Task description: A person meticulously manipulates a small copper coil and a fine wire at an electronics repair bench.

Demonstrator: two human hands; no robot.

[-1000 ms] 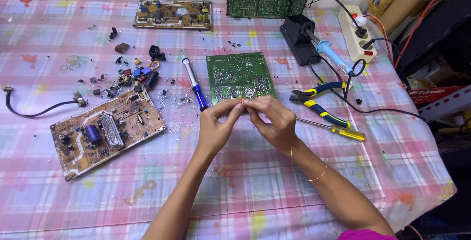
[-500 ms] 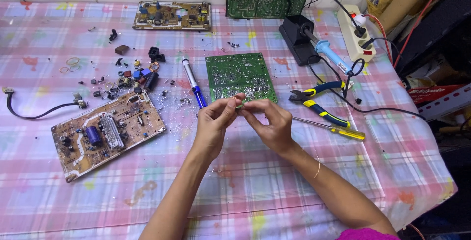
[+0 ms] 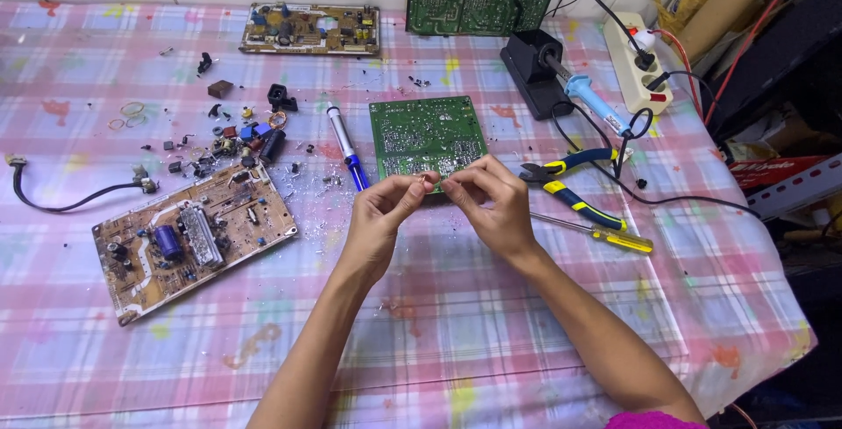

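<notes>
Green circuit board [image 3: 427, 135] lies solder side up at the table's [image 3: 526, 324] centre, directly beyond both hands, within easy reach. Left hand [image 3: 379, 218] and right hand [image 3: 491, 201] meet above its near edge, fingertips pinched together on a small component [image 3: 430, 181], too small to identify; each hand grips one end, presumably to steady it at eye line. Blue-tipped desoldering pump [image 3: 344, 146] rests just left of the board. Pliers [image 3: 566, 185] and yellow-handled screwdriver [image 3: 596, 232] lie right of the hands, the soldering iron [image 3: 586, 96] parked in its black stand behind. Brown board [image 3: 193, 236] sits well apart, left, with loose parts [image 3: 232, 139] scattered above it.
</notes>
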